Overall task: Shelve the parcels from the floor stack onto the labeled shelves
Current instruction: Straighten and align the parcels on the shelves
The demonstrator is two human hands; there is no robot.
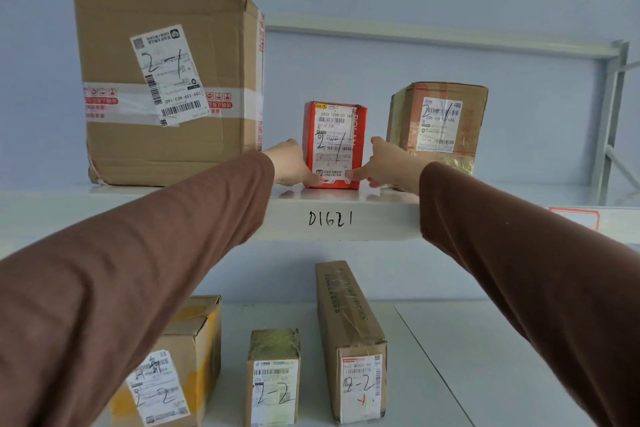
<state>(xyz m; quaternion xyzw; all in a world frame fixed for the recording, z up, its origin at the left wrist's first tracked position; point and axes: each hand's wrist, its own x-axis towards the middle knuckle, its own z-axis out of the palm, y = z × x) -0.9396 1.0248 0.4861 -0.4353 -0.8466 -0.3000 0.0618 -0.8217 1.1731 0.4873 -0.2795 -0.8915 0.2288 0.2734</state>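
Both arms, in brown sleeves, extend up from the lower corners toward frame centre. The left hand and right hand grip the red parcel by its lower side edges, fingers curled against it. The parcel stands upright on the upper shelf, marked "D1621", its label reading "2-1". Below, the lower shelf carries three cartons marked "2-2". Beyond, a large carton upper left and a taped carton at right read "2-1".

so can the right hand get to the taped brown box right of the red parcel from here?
Probably yes: the right hand holds the red parcel, the taped brown box stands just beside it on the same shelf, nothing between.
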